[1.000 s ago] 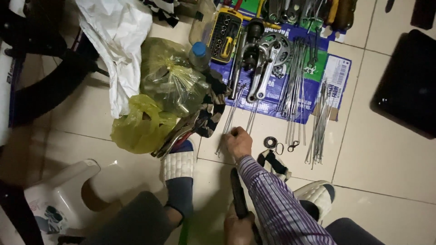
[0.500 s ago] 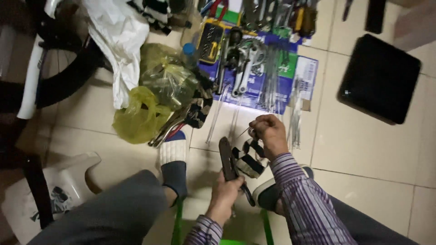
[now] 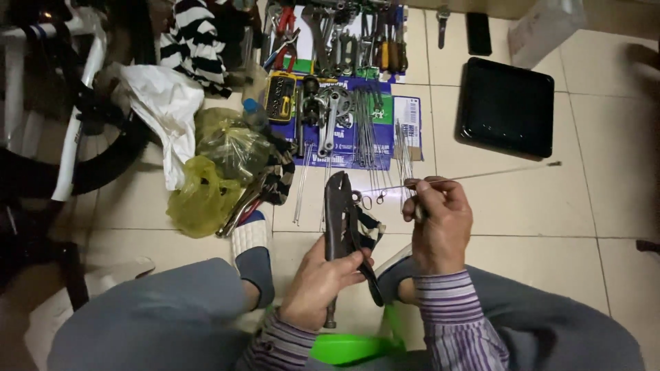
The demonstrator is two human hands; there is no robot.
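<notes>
My left hand [image 3: 322, 280] grips dark locking pliers [image 3: 338, 218] upright in front of me, jaws pointing away. My right hand [image 3: 437, 221] pinches a long thin metal spoke [image 3: 481, 174] that runs sideways to the right, its near end close to the plier jaws. A black strap [image 3: 368, 227] hangs just behind the pliers. Both sleeves are purple-striped. My knees in grey trousers frame the bottom, over a green stool [image 3: 344, 347].
Ahead, a blue sheet [image 3: 357, 137] carries a bicycle crank, several spokes and hand tools. A black tray [image 3: 507, 106] lies right of it. Yellow and clear plastic bags [image 3: 206, 196], a white cloth and a bicycle wheel [image 3: 75, 165] crowd the left. The floor is tiled.
My right hand rose from the floor, first with the black strap near the pliers, and now holds a spoke. My left hand has brought the pliers up in front.
</notes>
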